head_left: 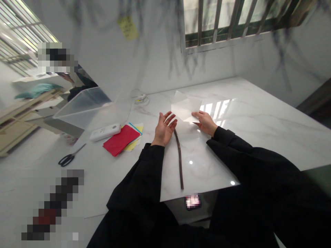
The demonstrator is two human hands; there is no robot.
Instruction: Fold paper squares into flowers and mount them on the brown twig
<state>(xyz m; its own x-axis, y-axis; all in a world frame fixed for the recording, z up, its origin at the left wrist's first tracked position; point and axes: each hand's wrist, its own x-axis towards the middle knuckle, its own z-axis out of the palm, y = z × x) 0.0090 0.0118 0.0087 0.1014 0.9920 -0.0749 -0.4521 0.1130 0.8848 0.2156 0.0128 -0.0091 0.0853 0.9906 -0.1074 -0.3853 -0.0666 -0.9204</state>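
My right hand [206,123] pinches the lower right edge of some thin, white, see-through paper [184,107], which looks like more than one overlapping sheet. A small dark pointed shape shows under its fingers; I cannot tell what it is. To the left of the paper is my left hand [164,130], palm turned up, fingers spread, with nothing in it. A thin brown stick [179,156] lies lengthwise on the glossy white table [266,137], its far end close to my left fingertips.
Red sheets [121,139] lie over yellow and blue ones to the left, beside a white power strip [106,131]. Farther left are black-handled scissors [68,159] and a clear plastic bin [82,105]. Behind are a cable [141,99] and a barred window [232,20]. Another person sits at far left.
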